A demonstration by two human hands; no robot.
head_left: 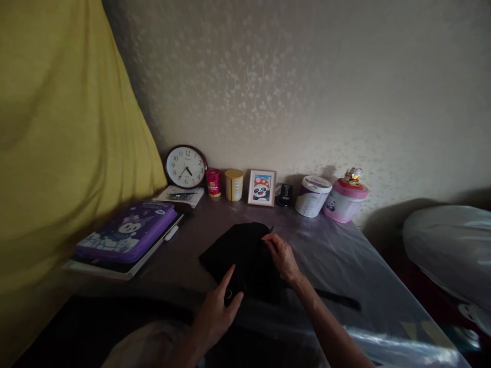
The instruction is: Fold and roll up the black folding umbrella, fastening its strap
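A black cloth item (235,246), maybe a bag, lies on the table in front of me; its exact kind is hard to tell in the dim light. My right hand (282,255) pinches its upper right edge, where a thin dark tip sticks up past the fingers. At the near left side, my left hand (218,309) rests against the cloth with index finger and thumb spread apart. A small pale ring shape (229,294) shows between them. Out to the right, a black strap (339,299) lies flat, partly behind my right forearm.
Along the wall stand a clock (186,166), a pink can (213,183), a yellow-lidded can (233,185), a framed panda picture (261,188), a small black device (284,195) and two tubs (313,197). A purple case (128,230) lies left, beside the yellow curtain (69,128).
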